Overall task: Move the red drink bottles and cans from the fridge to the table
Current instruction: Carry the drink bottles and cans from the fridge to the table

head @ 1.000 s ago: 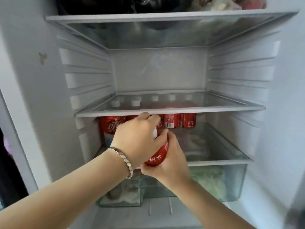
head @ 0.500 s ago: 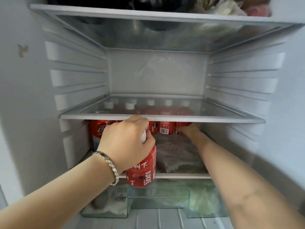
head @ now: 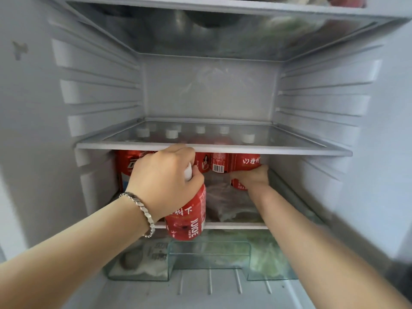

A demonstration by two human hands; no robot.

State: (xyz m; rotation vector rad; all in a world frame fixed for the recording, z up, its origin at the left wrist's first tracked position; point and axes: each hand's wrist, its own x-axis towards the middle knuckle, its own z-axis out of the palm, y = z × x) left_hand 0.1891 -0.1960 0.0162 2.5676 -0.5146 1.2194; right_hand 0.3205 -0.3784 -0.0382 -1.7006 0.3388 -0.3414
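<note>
Left hand (head: 165,181) is gripping a red plastic juice bottle with white cap (head: 187,219) near the shelf front. Right hand (head: 253,177) is grasping a far-right red bottle (head: 249,162). Other red bottles (head: 210,163) and a red can (head: 127,162) are waiting inside; the surface isn't in view.

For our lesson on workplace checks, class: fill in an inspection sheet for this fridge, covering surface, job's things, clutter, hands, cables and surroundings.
Surface: glass shelf above the drinks.
Job's things: red juice bottle in front; row of red bottles behind, under the shelf.
Clutter: plastic bag on the lower shelf.
Hands: left hand grips the red juice bottle's top; right hand grips the rightmost bottle.
Cables: nothing seen.
Surroundings: crisper drawer below; ribbed fridge walls.
</note>
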